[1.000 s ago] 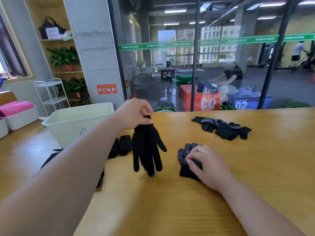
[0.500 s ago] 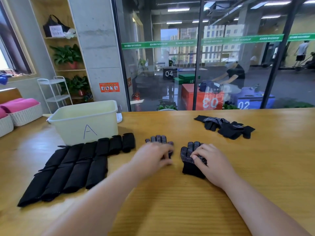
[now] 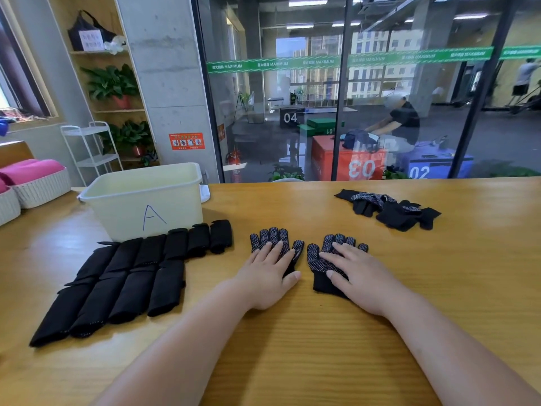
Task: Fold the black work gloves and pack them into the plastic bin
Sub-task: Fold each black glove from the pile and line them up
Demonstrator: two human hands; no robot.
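Two black dotted work gloves lie flat side by side on the wooden table, fingers pointing away from me. My left hand presses flat on the left glove. Flat on the right glove rests my right hand, fingers straight. Several folded black gloves lie in two rows to the left. Behind them stands the pale plastic bin, marked "A". A loose pile of unfolded gloves sits at the back right.
The wooden table ends at a glass wall along its far edge. White baskets with pink cushions stand at the far left. A white shelf rack stands behind the bin.
My left hand held a glove hanging in the air, then laid it down beside the right glove. Both hands now press flat on the two gloves.
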